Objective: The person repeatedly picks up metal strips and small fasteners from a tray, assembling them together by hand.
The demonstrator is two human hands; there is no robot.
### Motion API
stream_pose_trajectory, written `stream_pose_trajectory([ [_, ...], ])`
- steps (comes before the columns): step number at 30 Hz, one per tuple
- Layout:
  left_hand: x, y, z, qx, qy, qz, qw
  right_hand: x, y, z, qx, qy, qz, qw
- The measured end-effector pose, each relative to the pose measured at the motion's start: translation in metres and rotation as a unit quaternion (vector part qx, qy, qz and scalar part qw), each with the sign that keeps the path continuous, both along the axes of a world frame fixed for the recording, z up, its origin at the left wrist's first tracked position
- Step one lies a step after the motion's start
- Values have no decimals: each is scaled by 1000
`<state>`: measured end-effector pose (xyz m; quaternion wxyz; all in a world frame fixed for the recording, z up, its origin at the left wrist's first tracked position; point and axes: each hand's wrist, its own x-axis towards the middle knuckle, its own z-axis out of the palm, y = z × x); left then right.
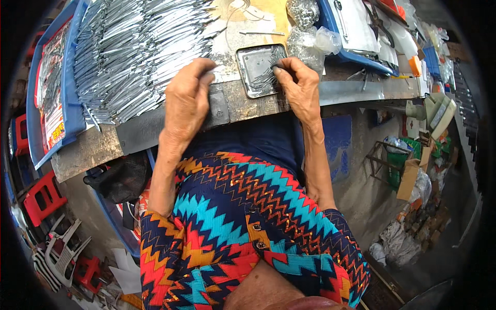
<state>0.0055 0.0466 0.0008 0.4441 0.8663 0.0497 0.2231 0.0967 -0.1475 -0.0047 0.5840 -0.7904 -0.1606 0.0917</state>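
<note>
A broad heap of thin grey metal strips [139, 57] covers the left of the workbench. At its right edge is my left hand [186, 98], fingers curled and tips drawn together; whatever they hold is hidden. A shallow rectangular dark-rimmed tray [253, 64] lies to the right of the heap, with many small dark metal pins [266, 77] gathered along its right side. Over that side my right hand [299, 88] has thumb and forefinger pinched by the pins. Anything between those fingertips is too small to make out.
Blue plastic bins [77, 121] flank the bench on both sides. Beyond the tray lie a single thin metal piece [261, 33] and clear plastic bags [305, 41]. A black mesh bag [124, 178] hangs below the bench edge. Red stools [44, 199] stand at lower left.
</note>
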Motion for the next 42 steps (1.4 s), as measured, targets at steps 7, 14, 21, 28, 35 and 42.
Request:
stream_pose_trajectory([
  [7,5,37,-7,215,1,78,974,9,9,-5,-190,-243,121,944],
  [14,9,38,-14,253,11,80,964,15,11,-7,-217,-278,172,920],
  [21,32,30,-1,248,-52,27,967,18,14,-2,-291,-345,230,862],
  [28,97,9,7,215,-40,-103,970,18,28,12,-400,-388,289,779],
  [35,153,-12,-19,210,6,-179,961,38,25,3,-284,-372,316,825],
  [42,155,-13,-38,247,13,-154,957,30,16,0,-264,-295,184,900],
])
